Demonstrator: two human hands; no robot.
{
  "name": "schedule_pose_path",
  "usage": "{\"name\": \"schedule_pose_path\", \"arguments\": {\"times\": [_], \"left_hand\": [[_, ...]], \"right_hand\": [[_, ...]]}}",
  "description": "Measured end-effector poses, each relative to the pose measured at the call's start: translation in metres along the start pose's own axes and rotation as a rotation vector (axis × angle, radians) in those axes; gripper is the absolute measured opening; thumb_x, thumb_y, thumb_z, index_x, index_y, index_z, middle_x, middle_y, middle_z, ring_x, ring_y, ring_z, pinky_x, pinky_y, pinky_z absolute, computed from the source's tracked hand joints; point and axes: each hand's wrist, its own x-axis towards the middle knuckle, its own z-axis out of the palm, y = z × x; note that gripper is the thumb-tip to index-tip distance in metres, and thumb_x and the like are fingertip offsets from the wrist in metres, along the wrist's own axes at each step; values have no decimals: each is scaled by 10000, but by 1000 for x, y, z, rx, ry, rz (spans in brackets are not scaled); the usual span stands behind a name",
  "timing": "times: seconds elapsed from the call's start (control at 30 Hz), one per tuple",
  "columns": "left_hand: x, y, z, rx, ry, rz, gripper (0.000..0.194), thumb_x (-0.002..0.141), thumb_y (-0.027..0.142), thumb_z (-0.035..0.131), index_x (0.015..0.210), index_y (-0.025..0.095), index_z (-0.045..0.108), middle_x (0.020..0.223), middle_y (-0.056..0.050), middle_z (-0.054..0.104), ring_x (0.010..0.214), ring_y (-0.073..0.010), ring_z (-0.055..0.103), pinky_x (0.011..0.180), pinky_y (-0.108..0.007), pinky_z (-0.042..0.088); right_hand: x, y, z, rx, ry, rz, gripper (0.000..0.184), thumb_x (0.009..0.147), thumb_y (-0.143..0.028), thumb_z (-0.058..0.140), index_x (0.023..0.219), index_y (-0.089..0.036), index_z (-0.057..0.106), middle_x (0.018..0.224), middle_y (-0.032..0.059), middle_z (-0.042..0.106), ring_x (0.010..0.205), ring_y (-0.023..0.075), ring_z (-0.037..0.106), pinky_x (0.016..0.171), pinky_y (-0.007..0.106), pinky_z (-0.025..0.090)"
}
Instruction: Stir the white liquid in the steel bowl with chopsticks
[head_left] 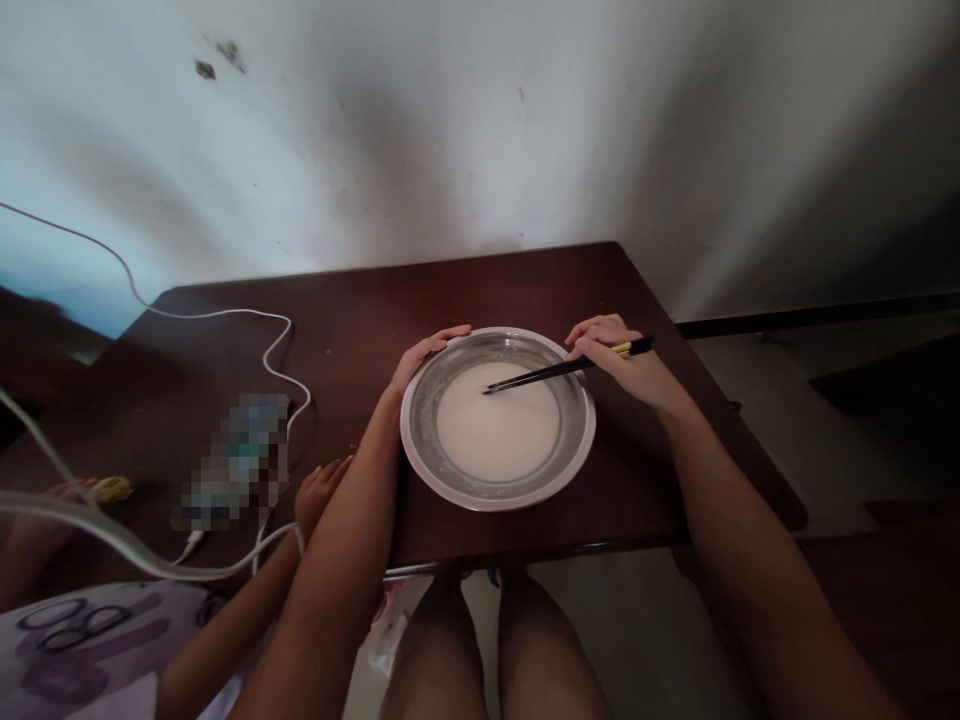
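Nearest: a white cable (187, 574), sagging left of the left hand. Between the hands, on the desk (375, 310), stands a metal basin (571, 425) of pale liquid (495, 440): stiff, likely heavy and slick, best taken by opposite rims and kept level. The right hand (611, 355) is closed on 2 chopsticks (551, 372), presumably light, held properly towards the rear end. The left hand (424, 358) touches the rim; thumb hidden, grip cannot be told. Obstruction noted: another person's hand (311, 500), just beside the left forearm (330, 560).
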Motion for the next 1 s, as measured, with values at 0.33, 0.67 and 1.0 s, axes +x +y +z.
{"name": "schedule_pose_path", "arguments": {"times": [0.33,0.67,1.0], "left_hand": [[-1,0,-1,12,-4,5,317,736,306,750,1028,227,842,1149,-89,816,1243,-342,689,1104,-404,504],[-2,-2,-1,12,9,1,330,724,342,765,1028,251,856,1152,-69,827,1232,-347,699,1116,-409,516],[-1,0,1,2,2,5,325,735,308,752,1029,213,852,1135,-80,824,1267,-353,681,1137,-405,495]], "right_hand": [[-1,-5,-8,76,-65,23,362,960,-431,638,659,-288,779,956,55,783,1095,296,646,1062,499,457],[1,0,-8,21,77,-5,335,945,-371,629,651,-284,766,929,56,768,1048,291,631,1030,505,448],[-2,-5,0,41,-128,7,272,938,-360,650,722,-293,801,982,54,771,1114,297,634,1047,501,464]]}}
